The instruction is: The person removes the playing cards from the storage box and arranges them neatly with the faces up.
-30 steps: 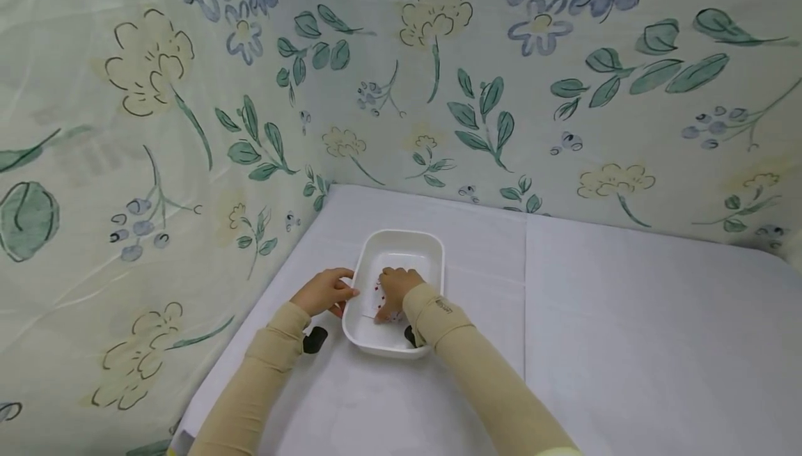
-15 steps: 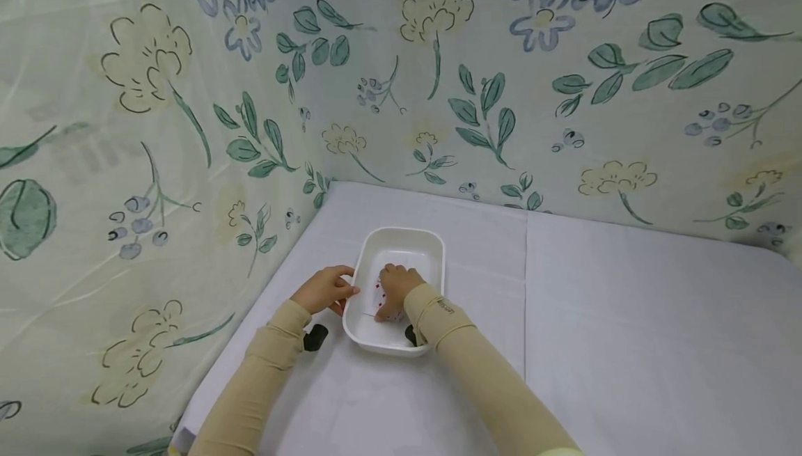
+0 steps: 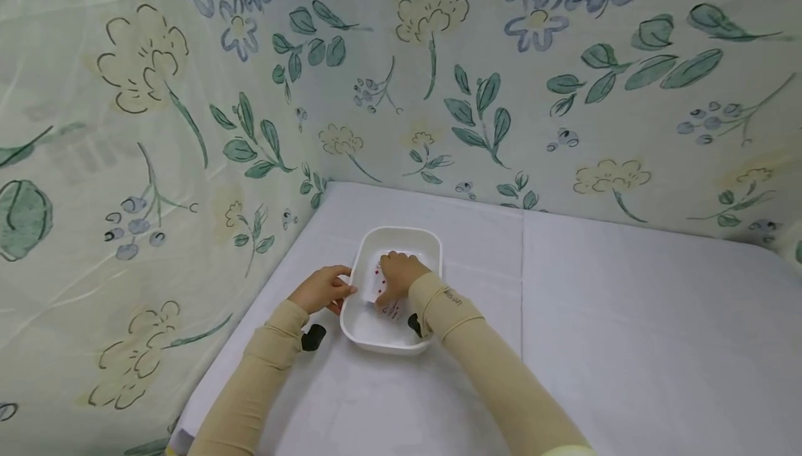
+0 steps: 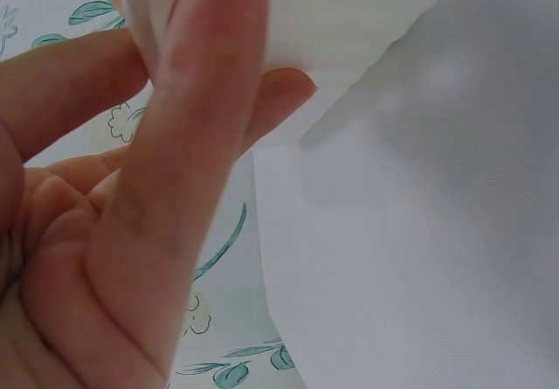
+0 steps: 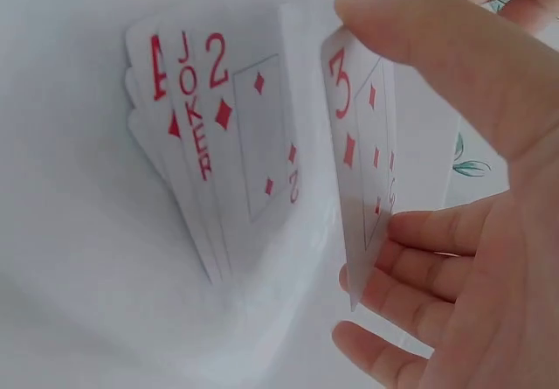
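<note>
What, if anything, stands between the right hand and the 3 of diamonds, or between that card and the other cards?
Nothing visible: the right hand grips the 3 of diamonds, and the right wrist view shows just a gap between it and the other cards.

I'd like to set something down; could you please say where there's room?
The tablecloth lies bare right of the right sleeve, and between both sleeves, in front of the tray. The tray is crowded: the right hand holds a card beside other cards, and the left hand grips its left rim.
</note>
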The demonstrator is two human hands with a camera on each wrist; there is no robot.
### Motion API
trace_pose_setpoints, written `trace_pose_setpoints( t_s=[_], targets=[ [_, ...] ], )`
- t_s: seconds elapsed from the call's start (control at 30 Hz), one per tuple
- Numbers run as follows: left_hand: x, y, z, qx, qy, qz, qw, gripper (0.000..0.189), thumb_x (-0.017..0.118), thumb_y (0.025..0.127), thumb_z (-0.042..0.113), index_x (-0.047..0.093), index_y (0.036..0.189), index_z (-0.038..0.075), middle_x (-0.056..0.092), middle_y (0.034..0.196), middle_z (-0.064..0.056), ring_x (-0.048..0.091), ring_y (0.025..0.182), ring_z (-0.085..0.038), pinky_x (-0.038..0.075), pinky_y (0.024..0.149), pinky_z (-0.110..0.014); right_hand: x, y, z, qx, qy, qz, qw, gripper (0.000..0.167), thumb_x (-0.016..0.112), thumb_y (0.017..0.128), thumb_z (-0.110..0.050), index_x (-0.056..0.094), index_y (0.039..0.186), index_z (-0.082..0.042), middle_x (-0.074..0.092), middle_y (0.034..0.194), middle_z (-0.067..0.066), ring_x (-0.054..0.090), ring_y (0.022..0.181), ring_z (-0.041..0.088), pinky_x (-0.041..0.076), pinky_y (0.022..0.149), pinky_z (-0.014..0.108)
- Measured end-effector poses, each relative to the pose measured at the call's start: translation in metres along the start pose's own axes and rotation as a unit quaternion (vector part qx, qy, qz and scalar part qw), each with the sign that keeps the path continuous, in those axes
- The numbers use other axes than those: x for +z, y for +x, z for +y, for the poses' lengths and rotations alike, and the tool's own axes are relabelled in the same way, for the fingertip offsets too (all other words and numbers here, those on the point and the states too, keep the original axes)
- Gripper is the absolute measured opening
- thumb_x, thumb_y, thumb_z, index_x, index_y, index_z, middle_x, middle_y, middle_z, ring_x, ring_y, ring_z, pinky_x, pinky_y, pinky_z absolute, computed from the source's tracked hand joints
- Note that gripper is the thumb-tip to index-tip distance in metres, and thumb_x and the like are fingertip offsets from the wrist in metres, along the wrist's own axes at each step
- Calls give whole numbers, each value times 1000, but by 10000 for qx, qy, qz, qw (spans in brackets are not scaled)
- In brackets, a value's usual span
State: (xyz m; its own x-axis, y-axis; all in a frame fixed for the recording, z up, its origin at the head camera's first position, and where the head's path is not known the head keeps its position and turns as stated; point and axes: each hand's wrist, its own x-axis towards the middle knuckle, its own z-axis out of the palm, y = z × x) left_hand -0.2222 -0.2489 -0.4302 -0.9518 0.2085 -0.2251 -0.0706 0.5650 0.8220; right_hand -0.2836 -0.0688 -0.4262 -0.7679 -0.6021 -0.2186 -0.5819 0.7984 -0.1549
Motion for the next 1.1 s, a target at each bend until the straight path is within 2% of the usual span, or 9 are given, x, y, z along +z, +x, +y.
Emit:
trace_pose_setpoints(
  t_s=[0.13, 0.27, 0.53, 0.77, 0.87, 1.1],
  targets=[
    [1, 0, -2, -34, 14, -2, 10000, 39, 58, 88, 8, 47, 123, -3, 64, 87, -18, 60, 59, -21, 53, 53, -34, -12, -7, 5, -162, -21, 114, 9998, 83, 74, 65, -51, 45, 126, -3, 52, 113, 9, 50, 103, 23, 37, 95, 38],
    [3, 1, -2, -40, -9, -7, 10000, 38, 58, 87, 8, 47, 123, -2, 65, 85, -15, 60, 59, -21, 53, 52, -33, -25, -17, 15, -322, -89, 371, 9988, 87, 74, 65, -50, 41, 130, -2, 49, 120, 10, 47, 109, 23, 33, 98, 39],
    [3, 3, -2, -78, -52, 53, 9999, 37, 59, 87, 7, 49, 121, -2, 65, 82, -13, 60, 59, -21, 53, 52, -34, -44, -41, 57, -597, 27, 860, 9945, 91, 74, 68, -47, 35, 133, 1, 43, 128, 15, 40, 117, 27, 27, 101, 42],
    [3, 2, 0, -189, 55, 85, 9998, 38, 59, 87, 7, 49, 122, -2, 64, 82, -12, 59, 59, -20, 53, 52, -33, -46, -66, 97, -636, 254, 1248, 9898, 89, 76, 67, -42, 35, 132, 5, 44, 125, 18, 45, 108, 28, 37, 95, 40],
    [3, 1, 1, -196, 62, 91, 9997, 38, 59, 87, 7, 49, 122, -2, 64, 81, -12, 59, 59, -20, 53, 52, -33, -42, -79, 109, -506, 449, 1194, 9905, 89, 78, 67, -38, 35, 132, 5, 43, 126, 19, 45, 108, 29, 39, 93, 39],
    [2, 2, 1, -175, -29, 86, 9998, 38, 59, 87, 7, 49, 122, -2, 64, 83, -13, 60, 61, -21, 53, 53, -33, -19, -99, 121, -263, 864, 727, 9933, 89, 78, 68, -32, 32, 134, 6, 39, 131, 22, 44, 110, 32, 39, 93, 42]
  ],
)
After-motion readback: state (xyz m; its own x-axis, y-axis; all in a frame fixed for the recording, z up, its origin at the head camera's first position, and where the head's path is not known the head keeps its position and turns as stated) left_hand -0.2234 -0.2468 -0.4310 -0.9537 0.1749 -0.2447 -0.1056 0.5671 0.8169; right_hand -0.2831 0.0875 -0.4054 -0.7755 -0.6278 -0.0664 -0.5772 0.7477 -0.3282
